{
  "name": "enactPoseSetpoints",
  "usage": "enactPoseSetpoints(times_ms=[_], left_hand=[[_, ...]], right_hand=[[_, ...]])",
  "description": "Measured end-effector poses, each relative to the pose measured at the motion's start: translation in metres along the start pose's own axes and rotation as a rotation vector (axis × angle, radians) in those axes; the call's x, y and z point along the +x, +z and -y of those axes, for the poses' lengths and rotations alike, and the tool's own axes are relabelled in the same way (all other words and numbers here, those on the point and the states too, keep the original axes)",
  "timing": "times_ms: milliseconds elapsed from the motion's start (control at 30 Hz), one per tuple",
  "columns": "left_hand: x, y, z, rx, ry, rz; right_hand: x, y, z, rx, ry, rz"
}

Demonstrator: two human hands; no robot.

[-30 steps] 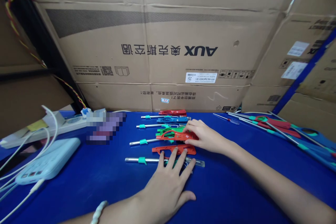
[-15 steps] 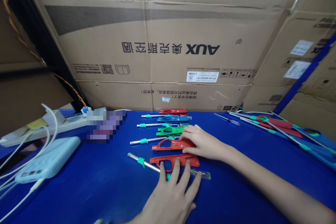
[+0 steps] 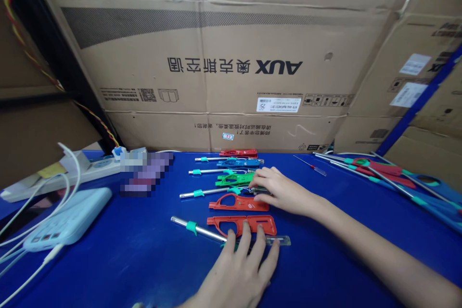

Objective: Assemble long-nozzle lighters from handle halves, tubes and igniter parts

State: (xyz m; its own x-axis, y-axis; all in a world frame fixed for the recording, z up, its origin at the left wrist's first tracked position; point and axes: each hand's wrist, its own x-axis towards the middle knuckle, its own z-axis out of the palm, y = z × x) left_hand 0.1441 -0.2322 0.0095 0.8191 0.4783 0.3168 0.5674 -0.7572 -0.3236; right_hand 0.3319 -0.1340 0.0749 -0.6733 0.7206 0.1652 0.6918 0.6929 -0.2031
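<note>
My left hand [image 3: 240,262] lies with fingers spread over a lighter core: a metal tube [image 3: 180,223] with a green collar and a clear tank [image 3: 283,240]. Its fingertips reach the lower edge of an orange-red lighter shell half [image 3: 265,223]. Farther back, a second orange-red shell half [image 3: 249,203] rests flat on the table. Just above that shell, my right hand [image 3: 283,190] has its fingers and thumb closed around the clear tank end of another lighter core [image 3: 205,193]. Those fingers partly hide the tank. A green shell half [image 3: 231,179] lies right behind.
Blue [image 3: 240,163] and red shells [image 3: 240,153] lie at the back of the blue table [image 3: 108,250]. Right: a screwdriver [image 3: 315,170] and several long lighters [image 3: 393,171]. Left: a power bank [image 3: 72,216] with cables and a power strip [image 3: 104,166]. Cardboard [image 3: 231,33] walls the back.
My right hand has moved slightly up off the upper orange-red shell half to the core behind it. That shell shifted slightly toward me. The lower core's tube end swung left and toward me.
</note>
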Motion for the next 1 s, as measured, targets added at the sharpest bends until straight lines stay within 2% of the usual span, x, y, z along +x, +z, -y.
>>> enactPoseSetpoints(times_ms=[133,233,333,433,567,700,833,1000], left_hand=[[0.002,-0.003,0.001,-0.006,-0.013,-0.046],[0.006,-0.007,0.006,-0.025,-0.019,-0.091],[0.015,-0.008,0.024,-0.034,-0.076,-0.129],[0.029,-0.006,0.051,-0.058,-0.114,-0.041],[0.046,0.002,0.078,-0.222,-0.140,0.023],[0.054,0.010,0.084,-0.311,-0.167,0.021],[0.054,0.014,0.083,-0.360,-0.196,0.043],[0.055,0.015,0.083,-0.353,-0.201,0.054]], right_hand=[[-0.007,-0.018,0.003,0.022,0.035,0.014],[-0.020,-0.027,0.009,0.078,0.060,0.145],[-0.033,-0.027,0.016,0.173,0.080,0.322],[-0.039,-0.021,0.023,0.190,0.080,0.402],[-0.037,-0.012,0.032,0.000,0.074,0.406],[-0.037,-0.011,0.038,-0.069,0.049,0.429],[-0.040,-0.020,0.036,-0.017,0.059,0.414],[-0.043,-0.035,0.027,0.147,0.098,0.287]])
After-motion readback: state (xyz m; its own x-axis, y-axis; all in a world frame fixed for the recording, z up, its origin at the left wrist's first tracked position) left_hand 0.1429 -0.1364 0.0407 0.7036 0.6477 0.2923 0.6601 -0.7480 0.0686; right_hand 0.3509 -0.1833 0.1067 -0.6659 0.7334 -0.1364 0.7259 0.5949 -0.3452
